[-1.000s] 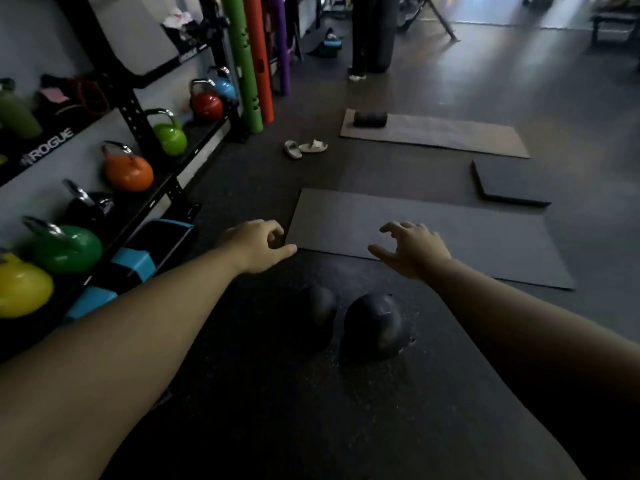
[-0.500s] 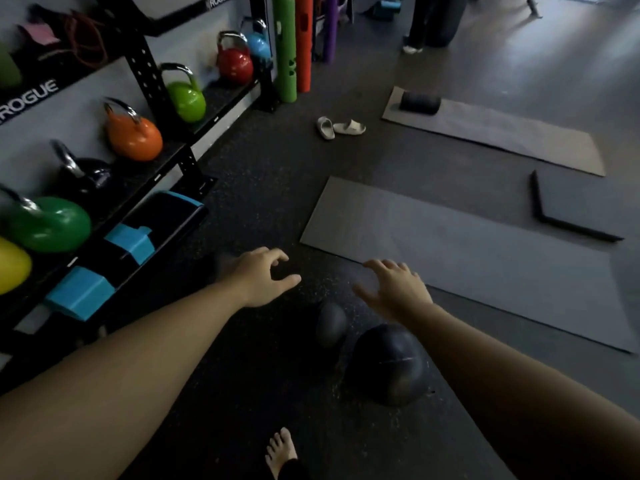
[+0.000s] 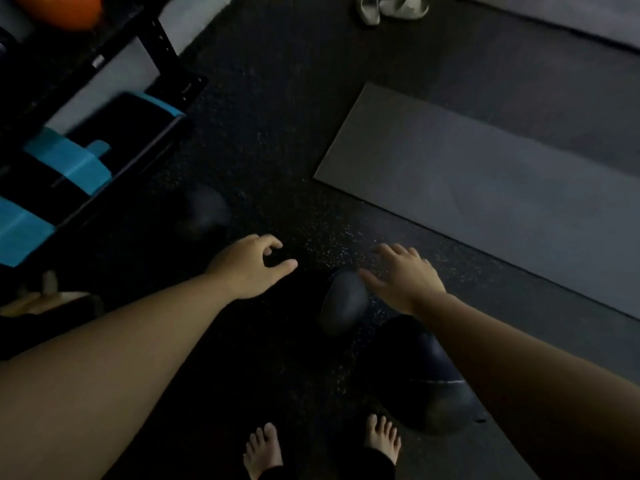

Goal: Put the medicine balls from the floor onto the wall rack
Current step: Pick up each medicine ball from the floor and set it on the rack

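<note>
At far left I have the black steel wall rack (image 3: 166, 46), its lower shelf holding blue-and-black padded blocks (image 3: 65, 161). Just beside its foot, on the black speckled rubber floor (image 3: 277, 133), lies a dim rounded shape (image 3: 204, 213), probably a third ball; it is too dark to confirm. The left hand (image 3: 249, 268) hangs above bare floor, fingers loosely curled, thumb out, holding nothing. Next is the smaller dark rubber medicine ball (image 3: 343, 303), resting on the floor. The right hand (image 3: 405, 278) is spread wide just over its far edge and empty; I cannot tell whether it makes contact. The larger dark rubber medicine ball (image 3: 415, 375) lies touching or just beside the smaller one, near the right bare foot (image 3: 382, 434), partly hidden by the forearm. A grey foam mat (image 3: 485, 188) lies further right. Handling judgement: both balls are likely dense, heavy for their size, and prone to rolling. Take hold with both palms on opposite sides, below the widest line, one ball per lift.
</note>
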Available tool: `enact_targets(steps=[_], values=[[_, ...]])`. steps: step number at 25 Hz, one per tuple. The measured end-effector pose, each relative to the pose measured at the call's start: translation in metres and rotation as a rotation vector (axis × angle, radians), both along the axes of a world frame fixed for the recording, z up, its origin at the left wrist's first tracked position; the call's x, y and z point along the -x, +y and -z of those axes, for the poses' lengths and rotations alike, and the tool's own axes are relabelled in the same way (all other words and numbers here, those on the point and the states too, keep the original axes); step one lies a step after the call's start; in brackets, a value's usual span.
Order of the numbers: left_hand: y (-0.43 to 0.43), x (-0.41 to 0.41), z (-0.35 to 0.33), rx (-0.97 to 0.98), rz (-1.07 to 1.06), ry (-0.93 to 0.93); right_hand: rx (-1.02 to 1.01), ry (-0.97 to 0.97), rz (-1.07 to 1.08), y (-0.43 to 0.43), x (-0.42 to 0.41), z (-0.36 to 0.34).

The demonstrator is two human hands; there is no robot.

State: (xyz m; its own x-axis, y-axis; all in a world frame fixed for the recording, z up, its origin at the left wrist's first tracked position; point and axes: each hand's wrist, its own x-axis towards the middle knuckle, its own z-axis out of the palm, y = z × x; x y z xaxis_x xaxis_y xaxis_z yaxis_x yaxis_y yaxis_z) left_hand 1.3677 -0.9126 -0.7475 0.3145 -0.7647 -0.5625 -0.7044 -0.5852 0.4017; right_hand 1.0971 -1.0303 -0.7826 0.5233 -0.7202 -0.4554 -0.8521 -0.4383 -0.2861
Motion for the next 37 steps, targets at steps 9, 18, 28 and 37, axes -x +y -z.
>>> enact_targets(steps=[9,18,28,37], values=[[-0.014,0.01,0.289,-0.064,-0.222,0.121,-0.077,0.081,-0.073,-0.049,-0.013,0.274],[-0.021,0.057,0.405,-0.054,-0.649,0.566,-0.384,-0.241,0.197,-0.046,-0.02,0.363],[-0.017,0.034,0.343,0.117,-0.885,0.516,-0.369,-0.52,0.388,-0.013,-0.069,0.316],[0.027,-0.146,-0.031,0.489,-0.983,0.306,-0.346,-0.78,0.058,-0.013,-0.282,-0.038]])
